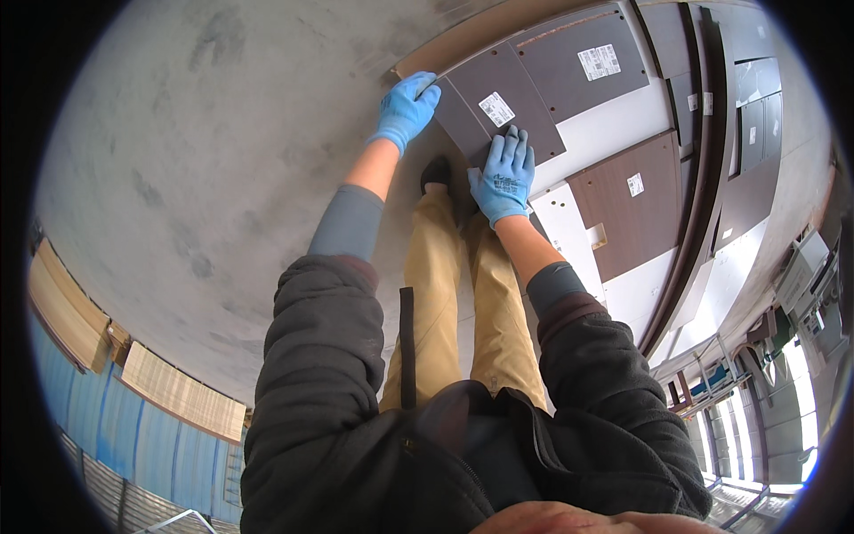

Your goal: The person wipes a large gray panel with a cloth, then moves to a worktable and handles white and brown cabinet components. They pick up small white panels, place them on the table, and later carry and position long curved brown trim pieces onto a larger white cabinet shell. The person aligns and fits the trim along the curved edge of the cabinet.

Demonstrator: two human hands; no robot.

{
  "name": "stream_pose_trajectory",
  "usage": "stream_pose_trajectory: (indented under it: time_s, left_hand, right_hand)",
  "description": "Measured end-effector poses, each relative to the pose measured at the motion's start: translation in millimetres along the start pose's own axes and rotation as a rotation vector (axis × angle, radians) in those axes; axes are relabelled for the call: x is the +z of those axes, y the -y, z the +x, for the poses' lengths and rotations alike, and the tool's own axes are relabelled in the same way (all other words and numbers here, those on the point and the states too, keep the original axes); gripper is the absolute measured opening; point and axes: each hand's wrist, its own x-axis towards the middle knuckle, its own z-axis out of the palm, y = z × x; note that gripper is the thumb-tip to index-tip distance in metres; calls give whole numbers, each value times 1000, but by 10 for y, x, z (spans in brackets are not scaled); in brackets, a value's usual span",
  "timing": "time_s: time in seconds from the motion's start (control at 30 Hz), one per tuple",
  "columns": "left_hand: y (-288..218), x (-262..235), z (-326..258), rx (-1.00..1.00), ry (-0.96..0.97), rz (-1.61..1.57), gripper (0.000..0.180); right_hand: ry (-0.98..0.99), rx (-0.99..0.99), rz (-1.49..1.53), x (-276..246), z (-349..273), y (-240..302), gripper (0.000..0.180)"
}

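Observation:
A blue work glove covers each of my hands. My left hand [407, 111] has its fingers curled round the far left corner of a dark grey-brown panel [463, 84] with a white label. On the near edge of that panel lies my right hand [505, 173], fingers stretched out flat and thumb apart. The panel rests on a low stack of boards. Beyond it to the right is another dark panel [569, 67] with a label and small holes. The undersides of both hands are hidden.
To the right lie a brown panel [627, 205], white boards [614, 125] and long dark strips [703, 178]. Grey concrete floor [222, 178] spreads to the left. Wooden stacks [182, 383] stand by a blue wall [133, 427]. Racks [721, 374] are at the right rim.

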Motion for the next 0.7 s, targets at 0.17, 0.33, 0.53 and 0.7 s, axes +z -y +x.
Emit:
stream_pose_trajectory:
  time_s: [0.17,0.33,0.53,0.7]
  left_hand:
    - [33,47,-81,-44,-50,-103,44]
    - [112,34,-12,-51,-2,-21,47]
    - [36,256,-372,-500,-173,-425,38]
    - [-193,681,-635,-636,-169,-718,31]
  right_hand:
    - [-12,10,-12,29,0,10,85]
    - [29,44,16,6,2,12,86]
    - [31,28,80,-123,-32,-74,85]
    - [23,23,90,-73,-51,-71,85]
